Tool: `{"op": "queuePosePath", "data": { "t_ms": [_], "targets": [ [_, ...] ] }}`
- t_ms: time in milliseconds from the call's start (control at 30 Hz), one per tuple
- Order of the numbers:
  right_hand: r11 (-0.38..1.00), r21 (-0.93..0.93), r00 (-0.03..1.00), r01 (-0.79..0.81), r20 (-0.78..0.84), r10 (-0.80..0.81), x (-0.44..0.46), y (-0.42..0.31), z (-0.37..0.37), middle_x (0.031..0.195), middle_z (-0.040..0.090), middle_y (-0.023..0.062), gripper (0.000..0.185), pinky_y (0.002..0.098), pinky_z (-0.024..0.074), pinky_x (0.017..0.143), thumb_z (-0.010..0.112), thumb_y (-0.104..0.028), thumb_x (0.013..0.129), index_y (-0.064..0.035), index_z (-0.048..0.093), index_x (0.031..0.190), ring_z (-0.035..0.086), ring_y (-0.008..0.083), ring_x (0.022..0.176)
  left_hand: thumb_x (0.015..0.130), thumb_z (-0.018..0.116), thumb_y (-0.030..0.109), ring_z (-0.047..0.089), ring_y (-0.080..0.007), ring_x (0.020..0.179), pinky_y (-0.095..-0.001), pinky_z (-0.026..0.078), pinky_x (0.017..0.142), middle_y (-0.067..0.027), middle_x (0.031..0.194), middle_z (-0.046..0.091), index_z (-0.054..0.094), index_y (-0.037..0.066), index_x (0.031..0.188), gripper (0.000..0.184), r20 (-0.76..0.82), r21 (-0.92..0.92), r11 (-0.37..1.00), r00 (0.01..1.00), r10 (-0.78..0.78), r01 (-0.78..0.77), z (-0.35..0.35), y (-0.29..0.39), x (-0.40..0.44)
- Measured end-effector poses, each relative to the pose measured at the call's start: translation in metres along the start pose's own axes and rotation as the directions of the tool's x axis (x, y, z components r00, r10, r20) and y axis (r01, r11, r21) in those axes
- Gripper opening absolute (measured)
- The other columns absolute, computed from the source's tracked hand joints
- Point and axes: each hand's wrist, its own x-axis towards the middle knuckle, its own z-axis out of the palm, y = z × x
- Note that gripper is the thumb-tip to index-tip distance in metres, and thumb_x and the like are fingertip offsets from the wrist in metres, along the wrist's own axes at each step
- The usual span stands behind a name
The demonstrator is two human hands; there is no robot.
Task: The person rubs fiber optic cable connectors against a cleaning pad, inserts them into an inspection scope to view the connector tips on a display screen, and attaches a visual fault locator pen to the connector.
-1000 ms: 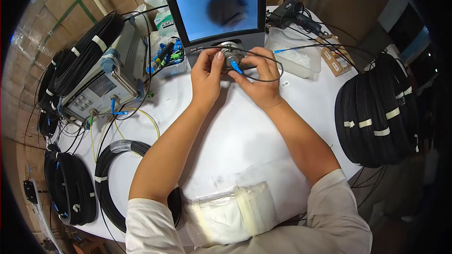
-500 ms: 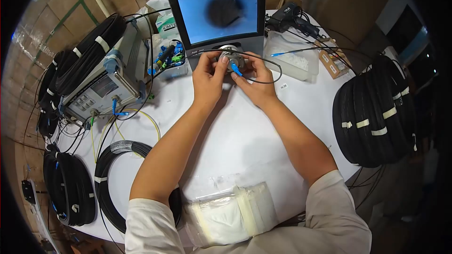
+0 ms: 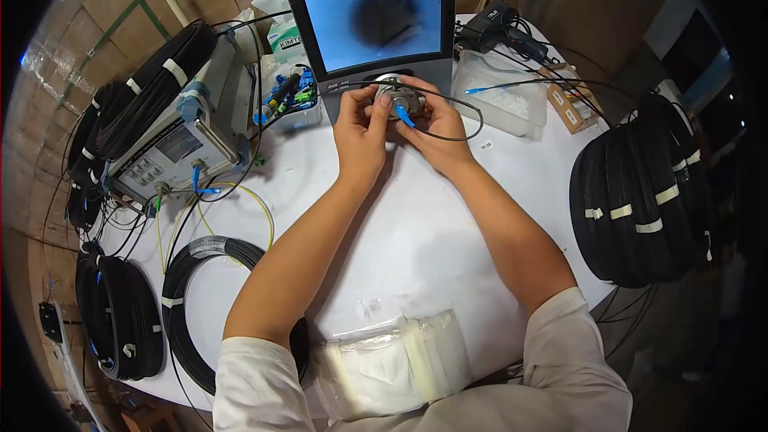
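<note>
A grey fiber inspection microscope (image 3: 319, 90) stands at the back of the table, its screen (image 3: 336, 30) showing a dark round blur on blue. A round metal fitting (image 3: 410, 102) sits on its front below the screen. A blue fiber connector (image 3: 405, 116) is at the fitting, and its black cable (image 3: 481, 116) loops to the right. My left hand (image 3: 362, 132) closes on the fitting's left side, thumb pointing up over it. Curled round the right side is my right hand (image 3: 444, 138), with its thumb beside the connector. My palms hide parts of both fingertips' contact.
Left are a test instrument (image 3: 180, 152) with cable coils (image 3: 152, 104) on top, a floor-side coil (image 3: 120, 320) and a flat coil (image 3: 180, 312). A connector bin (image 3: 300, 118), plastic tray (image 3: 520, 122), heat gun (image 3: 500, 28), large coil (image 3: 632, 192) and wrapped packet (image 3: 392, 368) surround my arms.
The view has shifted slightly. My right fingers have shifted a little around the metal fitting, while both hands stay on it. The dark blur on the screen looks much the same.
</note>
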Motion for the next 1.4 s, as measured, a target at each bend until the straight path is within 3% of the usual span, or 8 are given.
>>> {"op": "queuePosePath", "data": {
  "t_ms": [167, 300, 500, 667, 867, 1000, 1333, 1400],
  "targets": [
    [0.991, -0.131, 0.999, 0.032, 0.027, -0.029, 0.006, -0.012, -0.004, 0.120, 0.073, 0.0073, 0.065, 0.0292, 0.0604, 0.085, 0.080, 0.005, 0.082, -0.0104, 0.060, 0.142, 0.074, 0.0155, 0.099, 0.104, 0.070, 0.028, 0.066, -0.0102, 0.082, -0.0250, 0.052, 0.074, -0.0068, 0.091, 0.072, 0.057, 0.000, 0.124, 0.037, -0.029, 0.028, 1.000, 1.000, -0.001, 0.002, 0.000, -0.003, -0.002],
    [0.953, -0.286, 0.994, 0.104, -0.007, -0.111, 0.009, -0.010, -0.002, 0.125, 0.072, 0.0088, 0.059, 0.0319, 0.0606, 0.085, 0.083, -0.003, 0.081, -0.0111, 0.064, 0.136, 0.074, 0.0226, 0.102, 0.104, 0.070, 0.029, 0.062, -0.0087, 0.082, -0.0250, 0.050, 0.074, -0.0048, 0.090, 0.069, 0.059, -0.001, 0.123, 0.037, -0.059, 0.083, 0.995, 0.996, 0.063, -0.058, 0.001, -0.008, -0.002],
    [0.808, -0.558, 0.965, 0.192, -0.044, -0.259, 0.012, -0.016, 0.001, 0.111, 0.068, 0.0103, 0.054, 0.0403, 0.0576, 0.085, 0.087, -0.011, 0.072, -0.0084, 0.068, 0.122, 0.070, 0.0321, 0.100, 0.103, 0.071, 0.028, 0.060, -0.0095, 0.082, -0.0261, 0.050, 0.075, -0.0051, 0.095, 0.068, 0.067, 0.000, 0.123, 0.035, -0.061, 0.195, 0.980, 0.996, 0.062, -0.049, -0.003, -0.008, -0.001],
    [0.822, -0.545, 0.949, 0.166, -0.138, -0.283, 0.008, -0.001, 0.011, 0.110, 0.065, 0.0131, 0.058, 0.0434, 0.0560, 0.087, 0.085, -0.008, 0.069, -0.0059, 0.064, 0.123, 0.067, 0.0349, 0.101, 0.103, 0.070, 0.025, 0.062, -0.0113, 0.083, -0.0267, 0.052, 0.076, -0.0061, 0.099, 0.070, 0.070, 0.000, 0.124, 0.033, -0.036, 0.248, 0.954, 0.982, 0.184, -0.169, -0.003, -0.009, 0.003],
    [0.853, -0.506, 0.948, 0.127, -0.192, -0.255, 0.001, 0.001, 0.013, 0.113, 0.063, 0.0143, 0.060, 0.0447, 0.0554, 0.088, 0.084, -0.008, 0.070, -0.0058, 0.060, 0.124, 0.067, 0.0364, 0.101, 0.103, 0.071, 0.025, 0.062, -0.0113, 0.084, -0.0274, 0.052, 0.075, -0.0059, 0.098, 0.069, 0.070, 0.000, 0.120, 0.031, -0.024, 0.245, 0.968, 0.998, 0.066, -0.058, -0.001, 0.006, -0.001],
    [0.850, -0.518, 0.941, 0.090, -0.237, -0.244, 0.004, -0.001, 0.019, 0.113, 0.062, 0.0139, 0.060, 0.0446, 0.0556, 0.087, 0.085, -0.007, 0.070, -0.0067, 0.060, 0.125, 0.067, 0.0363, 0.102, 0.101, 0.073, 0.028, 0.056, -0.0104, 0.080, -0.0275, 0.050, 0.071, -0.0048, 0.094, 0.067, 0.071, 0.000, 0.118, 0.033, -0.077, 0.303, 0.948, 0.990, 0.121, -0.092, 0.001, -0.002, -0.001],
    [0.786, -0.503, 0.899, 0.359, -0.039, -0.436, 0.010, -0.001, 0.003, 0.114, 0.061, 0.0140, 0.060, 0.0426, 0.0560, 0.085, 0.090, -0.008, 0.071, -0.0073, 0.063, 0.124, 0.067, 0.0338, 0.101, 0.097, 0.078, 0.034, 0.052, -0.0126, 0.079, -0.0281, 0.047, 0.070, -0.0036, 0.093, 0.060, 0.071, 0.000, 0.114, 0.039, -0.143, 0.354, 0.934, 0.985, 0.099, -0.043, 0.000, -0.002, -0.004],
    [0.840, -0.488, 0.926, 0.236, -0.149, -0.346, 0.005, -0.004, 0.010, 0.116, 0.061, 0.0146, 0.061, 0.0431, 0.0556, 0.087, 0.090, -0.010, 0.071, -0.0063, 0.060, 0.125, 0.066, 0.0344, 0.102, 0.098, 0.077, 0.031, 0.053, -0.0115, 0.079, -0.0267, 0.046, 0.068, -0.0029, 0.094, 0.059, 0.069, 0.000, 0.117, 0.037, -0.125, 0.408, 0.907, 0.978, 0.170, -0.106, 0.001, 0.000, -0.003]
  ]
}}
